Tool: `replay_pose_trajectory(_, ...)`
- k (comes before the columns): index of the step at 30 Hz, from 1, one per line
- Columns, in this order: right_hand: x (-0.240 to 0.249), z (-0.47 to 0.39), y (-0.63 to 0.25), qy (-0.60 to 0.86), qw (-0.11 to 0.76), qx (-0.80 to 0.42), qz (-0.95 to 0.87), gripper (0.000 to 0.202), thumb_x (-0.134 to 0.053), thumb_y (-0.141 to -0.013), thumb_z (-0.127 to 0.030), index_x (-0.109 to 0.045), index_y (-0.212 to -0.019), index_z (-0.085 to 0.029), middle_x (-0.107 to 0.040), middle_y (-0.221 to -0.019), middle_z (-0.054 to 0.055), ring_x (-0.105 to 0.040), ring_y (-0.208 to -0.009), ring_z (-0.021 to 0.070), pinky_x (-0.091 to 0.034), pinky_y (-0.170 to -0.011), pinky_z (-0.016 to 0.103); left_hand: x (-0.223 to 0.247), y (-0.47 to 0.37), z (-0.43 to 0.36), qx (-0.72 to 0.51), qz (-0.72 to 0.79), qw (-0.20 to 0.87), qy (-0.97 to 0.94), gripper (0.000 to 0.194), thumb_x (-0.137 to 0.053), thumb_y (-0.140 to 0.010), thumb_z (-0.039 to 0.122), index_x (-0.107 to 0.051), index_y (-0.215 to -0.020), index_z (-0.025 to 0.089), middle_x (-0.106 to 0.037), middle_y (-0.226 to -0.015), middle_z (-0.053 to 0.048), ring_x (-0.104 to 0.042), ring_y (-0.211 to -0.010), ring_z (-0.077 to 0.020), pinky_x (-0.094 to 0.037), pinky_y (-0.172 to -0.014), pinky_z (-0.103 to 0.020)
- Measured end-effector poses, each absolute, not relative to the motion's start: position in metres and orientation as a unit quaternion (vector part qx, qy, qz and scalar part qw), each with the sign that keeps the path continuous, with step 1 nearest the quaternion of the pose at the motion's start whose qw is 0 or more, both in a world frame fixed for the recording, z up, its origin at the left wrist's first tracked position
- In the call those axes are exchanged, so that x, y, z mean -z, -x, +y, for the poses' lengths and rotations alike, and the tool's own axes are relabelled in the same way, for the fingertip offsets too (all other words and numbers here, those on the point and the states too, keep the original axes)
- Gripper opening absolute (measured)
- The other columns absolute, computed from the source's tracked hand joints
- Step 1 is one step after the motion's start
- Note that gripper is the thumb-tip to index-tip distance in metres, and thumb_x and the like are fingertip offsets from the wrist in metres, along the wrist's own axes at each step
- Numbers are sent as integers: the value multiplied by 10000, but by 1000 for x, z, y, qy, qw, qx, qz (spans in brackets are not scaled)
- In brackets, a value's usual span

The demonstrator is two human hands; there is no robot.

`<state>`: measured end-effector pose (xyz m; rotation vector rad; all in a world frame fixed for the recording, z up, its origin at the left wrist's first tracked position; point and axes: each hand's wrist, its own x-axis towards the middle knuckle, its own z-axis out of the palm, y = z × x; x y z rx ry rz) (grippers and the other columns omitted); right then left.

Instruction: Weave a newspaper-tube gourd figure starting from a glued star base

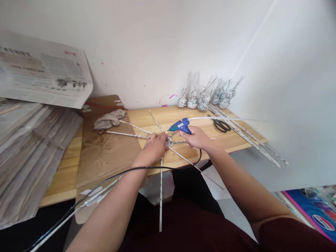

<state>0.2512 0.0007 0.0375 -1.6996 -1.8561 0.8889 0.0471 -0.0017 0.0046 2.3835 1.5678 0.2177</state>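
Gripping one glue gun [181, 125]: right hand [196, 137] | left hand [154, 148] against one coil [169, 141], pinch unclear | scissors [222, 125]: one

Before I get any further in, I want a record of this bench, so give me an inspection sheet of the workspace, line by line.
Surface: light wooden table, partly covered by stained cardboard on the left.
Job's things: round paper coil with paper rods radiating outward; blue glue gun beside it.
Clutter: crumpled glove or cloth on the cardboard; black scissors near loose paper rods that overhang the edge.
Left hand: fingers on the coil.
Right hand: fingers around the glue gun's handle.
Cables: black cord crosses the left forearm.
Surroundings: woven paper figures by the pink-marked wall; newspapers piled at left.
Other people: nothing seen.
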Motion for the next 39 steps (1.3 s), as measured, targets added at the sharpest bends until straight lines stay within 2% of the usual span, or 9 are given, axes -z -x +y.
replay_pose_trajectory(4, -44, 1, -246, 635, 185, -248, -708, 244, -508, -922, -414, -573, -853, -190, -634, -621, 14, -607, -533, 153, -428, -551, 240, -2, -47, -1, -81, 538, 137, -828, 421, -565, -864, 283, -478, -1273, 234, -606, -1281, -84, -439, -1172, -287, -390, -976, -387)
replay_pose_trajectory(10, -47, 2, -244, 636, 160, -183, -732, 258, -521, -915, -428, -598, -872, -186, -690, -733, 63, -660, -703, 201, -423, -643, 261, -1, -47, -1, -84, 539, 144, -826, 438, -569, -862, 279, -483, -1290, 238, -577, -1339, -82, -436, -1186, -282, -383, -1000, -385)
replay_pose_trajectory(26, -42, 7, -244, 616, 125, -134, -767, 306, -486, -924, -430, -645, -939, -169, -722, -959, 114, -650, -866, 235, -397, -695, 264, 0, -46, -2, -88, 534, 139, -829, 515, -542, -877, 276, -445, -1379, 219, -520, -1428, -72, -426, -1195, -282, -367, -1037, -387)
replay_pose_trajectory(30, -43, 8, -245, 621, 110, -126, -765, 342, -478, -930, -456, -647, -961, -160, -720, -987, 128, -651, -884, 241, -395, -695, 267, -1, -47, -2, -79, 540, 144, -825, 506, -554, -876, 273, -451, -1371, 252, -475, -1474, -53, -416, -1225, -270, -349, -1054, -380)
replay_pose_trajectory(39, -44, 7, -245, 628, 107, -119, -762, 349, -475, -933, -452, -647, -976, -151, -719, -983, 139, -651, -884, 248, -385, -687, 272, 3, -45, -1, -94, 527, 128, -835, 459, -551, -874, 268, -489, -1328, 243, -479, -1466, -39, -426, -1203, -281, -364, -1045, -390)
